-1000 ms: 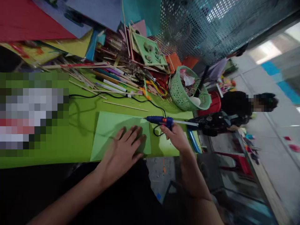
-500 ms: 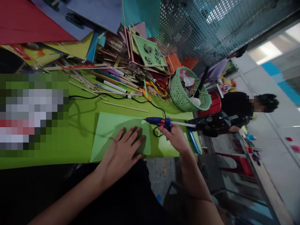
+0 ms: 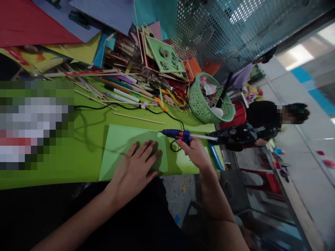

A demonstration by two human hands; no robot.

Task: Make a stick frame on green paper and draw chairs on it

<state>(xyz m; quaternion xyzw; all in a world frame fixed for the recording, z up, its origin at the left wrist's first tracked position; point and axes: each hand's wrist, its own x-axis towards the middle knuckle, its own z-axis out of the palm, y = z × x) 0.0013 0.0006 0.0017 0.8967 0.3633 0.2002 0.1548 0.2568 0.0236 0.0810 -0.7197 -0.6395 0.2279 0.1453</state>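
Observation:
A light green sheet of paper (image 3: 115, 143) lies on the green table near its front edge. My left hand (image 3: 138, 160) rests flat on the sheet with its fingers spread. In my right hand (image 3: 195, 151) is a blue hot glue gun (image 3: 172, 133), its red light lit and a clear glue stick (image 3: 204, 137) poking out of the back. The gun's nozzle points left, at the sheet's upper right corner. Whether the tip touches the paper I cannot tell.
Behind the sheet a black cord (image 3: 125, 105) crosses the table (image 3: 86, 136). Markers (image 3: 127, 93), sticks and yellow scissors (image 3: 176, 99) are heaped farther back. A green basket (image 3: 201, 104) stands at the back right, with a blue object (image 3: 216, 157) nearer. A person (image 3: 261, 115) is at the right.
The whole view has shifted very slightly. My left hand stays flat on the sheet, and the glue gun stays at the same corner.

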